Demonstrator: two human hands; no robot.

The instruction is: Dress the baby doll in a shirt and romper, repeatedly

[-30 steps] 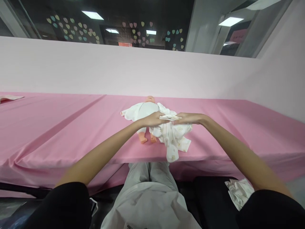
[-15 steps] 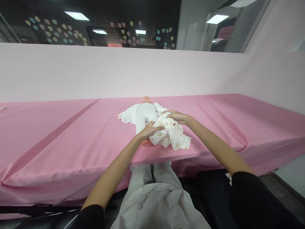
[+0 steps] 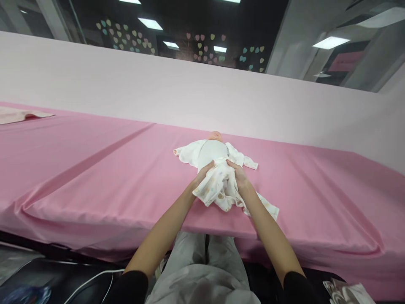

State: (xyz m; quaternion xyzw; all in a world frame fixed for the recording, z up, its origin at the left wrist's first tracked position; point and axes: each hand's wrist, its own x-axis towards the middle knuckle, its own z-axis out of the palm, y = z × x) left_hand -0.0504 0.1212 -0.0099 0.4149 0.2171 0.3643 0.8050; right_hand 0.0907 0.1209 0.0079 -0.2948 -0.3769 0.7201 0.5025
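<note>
A baby doll point(image 3: 212, 148) with a pale cloth body lies on its back on the pink-covered table, its head toward the wall. A white baby top point(image 3: 191, 153) is spread at its shoulders, sleeves out to both sides. White patterned baby pants point(image 3: 221, 185) lie bunched over the doll's lower body and hide its legs. My left hand point(image 3: 204, 172) is closed on the left edge of the pants' waist. On the opposite edge my right hand point(image 3: 238, 172) grips the same waist. One pant leg trails to the right under my right forearm.
The pink table cover point(image 3: 110, 177) has raised folds on both sides. A light pink cloth point(image 3: 22, 115) lies at the far left. Behind the table stands a white wall point(image 3: 177, 93) with a dark window above. A white cable point(image 3: 91, 278) hangs below the table's front edge.
Both hands have brought the pants from the doll's right side over its lower body, now covering the legs. My right hand has moved closer to me. The view has tilted and turned left.
</note>
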